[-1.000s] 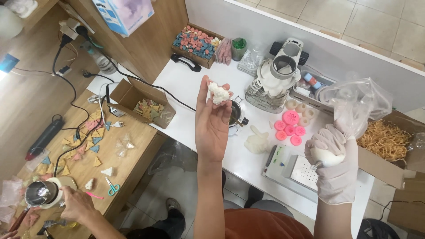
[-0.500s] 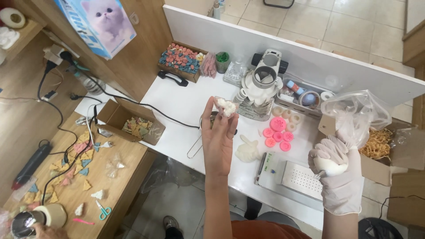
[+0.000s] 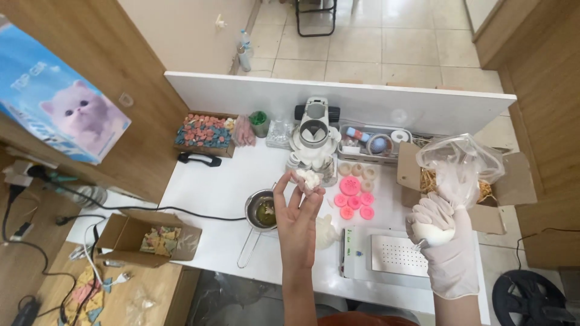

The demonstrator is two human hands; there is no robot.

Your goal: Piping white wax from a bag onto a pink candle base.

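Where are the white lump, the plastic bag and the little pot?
white lump (image 3: 310, 178), head view, middle of the lump at the fingertips
clear plastic bag (image 3: 462, 163), head view, puffed upper part
small metal pot (image 3: 261, 211), head view, rim

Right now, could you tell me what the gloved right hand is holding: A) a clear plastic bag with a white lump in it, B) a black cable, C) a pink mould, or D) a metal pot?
A: the right hand squeezes the bag around a white lump.
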